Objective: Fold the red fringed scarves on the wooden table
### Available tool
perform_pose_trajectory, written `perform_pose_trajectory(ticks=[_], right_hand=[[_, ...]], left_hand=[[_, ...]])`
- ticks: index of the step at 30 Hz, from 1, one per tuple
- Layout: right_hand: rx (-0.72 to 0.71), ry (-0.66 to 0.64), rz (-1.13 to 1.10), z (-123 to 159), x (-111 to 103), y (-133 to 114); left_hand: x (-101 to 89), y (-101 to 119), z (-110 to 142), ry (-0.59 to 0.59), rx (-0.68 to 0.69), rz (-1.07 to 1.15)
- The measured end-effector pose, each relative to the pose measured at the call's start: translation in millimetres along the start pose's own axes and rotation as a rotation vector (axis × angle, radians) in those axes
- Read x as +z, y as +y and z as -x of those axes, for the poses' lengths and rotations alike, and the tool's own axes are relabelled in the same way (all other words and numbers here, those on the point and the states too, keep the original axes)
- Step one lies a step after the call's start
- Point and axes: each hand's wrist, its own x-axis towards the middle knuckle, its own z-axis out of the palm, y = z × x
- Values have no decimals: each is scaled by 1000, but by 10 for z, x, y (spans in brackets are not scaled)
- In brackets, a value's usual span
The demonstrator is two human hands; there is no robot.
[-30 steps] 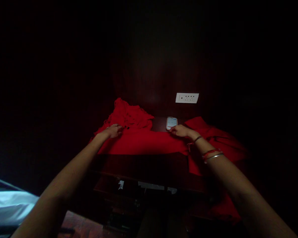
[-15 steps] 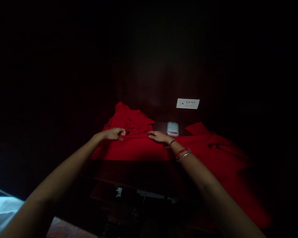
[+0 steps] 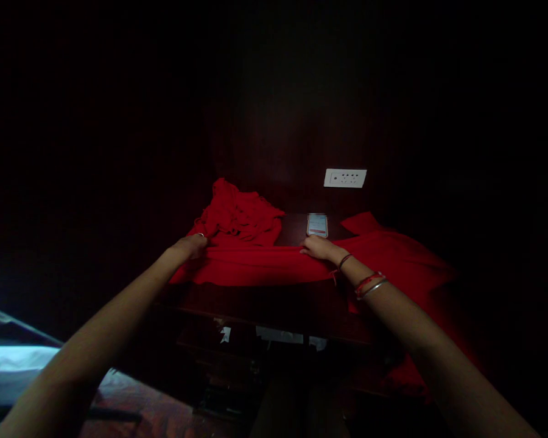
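Observation:
A long strip of red cloth (image 3: 256,266) stretches between my two hands along the near side of a dark table. At its left end, my left hand (image 3: 192,246) is closed on the upper edge. My right hand (image 3: 320,248) grips the same edge farther right, fingers curled over it. The edge between them looks pulled straight. Behind the strip lies a crumpled heap of red cloth (image 3: 244,213). More red fabric (image 3: 393,261) spreads to the right, partly behind my right forearm; whether it is all one piece I cannot tell.
A phone with a lit screen (image 3: 317,224) lies just beyond my right hand. On the dark wall behind sits a white socket plate (image 3: 345,178). Below the tabletop is a shadowed shelf (image 3: 237,359) with pale items. A pale blue-white cloth (image 3: 13,371) shows at lower left.
My hands have moved apart, left hand leftward and right hand rightward, and have closed on the cloth. Its upper edge is straighter, and the view has tilted slightly down.

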Motion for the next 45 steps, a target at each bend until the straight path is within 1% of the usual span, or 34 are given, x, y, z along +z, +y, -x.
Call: perform_pose_trajectory(ticks=[2,3,4,5,6,7,8,9,10,11,13,14,16,18,20,22,23,24,25,26,27,28,29,30,31,32,34,35,37,38,40,42,43,45], right_hand=[[77,-39,10,205,-17,193],[110,-49,8,295,-37,269],[132,-51,0,371,-63,323],[141,-42,-12,430,-95,354],[134,-18,-28,471,-132,360],[115,18,-45,496,-174,345],[91,59,-59,508,-219,315],[69,101,-68,511,-266,275],[57,138,-68,511,-315,232],[54,167,-62,512,-364,193],[63,196,-47,533,-458,147],[71,198,-43,556,-500,147],[84,162,-44,628,-566,194],[118,83,-35,725,-600,305],[188,5,-9,834,-596,465],[257,-49,2,937,-555,647],[268,-64,-7,981,-524,733],[267,-74,-21,1018,-488,807],[264,-79,-37,1044,-449,865],[264,-82,-56,1059,-410,903],[266,-85,-80,1064,-373,919],[269,-94,-113,1058,-340,913],[268,-111,-157,1045,-312,887],[256,-132,-207,1026,-289,844],[234,-151,-253,1005,-272,789],[215,-168,-282,984,-259,728],[211,-206,-266,954,-242,605],[218,-228,-230,948,-236,551],[228,-263,-163,960,-235,471],[225,-252,-148,979,-243,446],[198,-150,-162,1039,-285,418],[156,11,-202,1121,-375,406],[132,83,-227,1168,-437,401],[92,160,-277,1268,-582,393]], left_hand=[[-37,47,-41,-18,-160,-63],[-66,126,-70,-25,-218,-90],[-101,251,-103,-28,-246,-106],[-136,419,-137,-25,-232,-108],[-172,626,-170,-11,-185,-98],[-205,861,-198,-9,-102,-72],[-234,1110,-220,41,100,14],[-258,1357,-237,118,274,113],[-276,1587,-248,188,411,205],[-289,1785,-256,227,509,279],[-305,2056,-265,271,604,380],[-313,2119,-268,303,615,406],[-347,2104,-270,395,597,422],[-423,1917,-260,506,525,387],[-545,1586,-224,601,393,301],[-684,1159,-155,637,292,270],[-747,932,-113,644,226,240],[-798,713,-70,643,63,142],[-834,519,-30,606,-109,62],[-852,361,2,527,-256,4],[-850,254,24,436,-404,-33],[-828,205,33,388,-482,-54],[-787,218,31,350,-524,-71],[-730,289,18,328,-524,-83],[-661,411,-4,317,-481,-97],[-583,573,-31,296,-401,-103],[-414,960,-100,236,-112,-105],[-329,1159,-138,231,-5,-105],[-170,1518,-223,249,179,-102],[-100,1667,-269,288,310,-98],[11,1896,-370,347,453,-66],[66,2035,-474,379,511,-12],[69,2069,-524,384,523,16],[30,2058,-607,391,537,58]])
